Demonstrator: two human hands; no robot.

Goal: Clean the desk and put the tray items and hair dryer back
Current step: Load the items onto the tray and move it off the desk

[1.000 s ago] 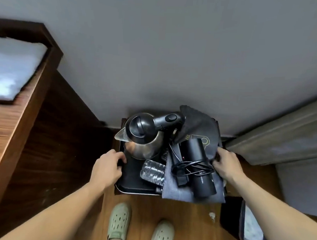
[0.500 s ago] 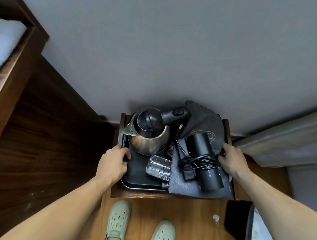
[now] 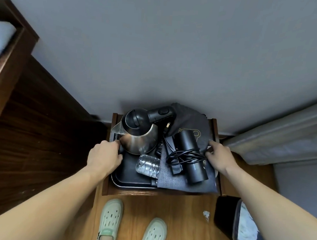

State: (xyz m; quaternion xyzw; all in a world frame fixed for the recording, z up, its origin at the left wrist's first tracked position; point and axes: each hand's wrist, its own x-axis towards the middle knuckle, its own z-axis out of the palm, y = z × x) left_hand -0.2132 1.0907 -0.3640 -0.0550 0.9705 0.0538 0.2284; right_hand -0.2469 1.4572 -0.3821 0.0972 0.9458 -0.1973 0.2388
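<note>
A small wooden table (image 3: 168, 193) against the wall carries a black tray (image 3: 130, 180). The left hand (image 3: 104, 155) grips the tray's left rim with curled fingers, and the right hand (image 3: 219, 156) curls over its right rim. On the tray's right, a grey pouch (image 3: 178, 183) bears the black hair dryer (image 3: 190, 156) (cord wound around it). A steel kettle (image 3: 138, 137) stands back left, with a plastic bottle (image 3: 148, 167) lying just in front.

Kettle (image 3: 138, 137) and hair dryer (image 3: 190, 158) crowd the tray (image 3: 129, 173).
</note>
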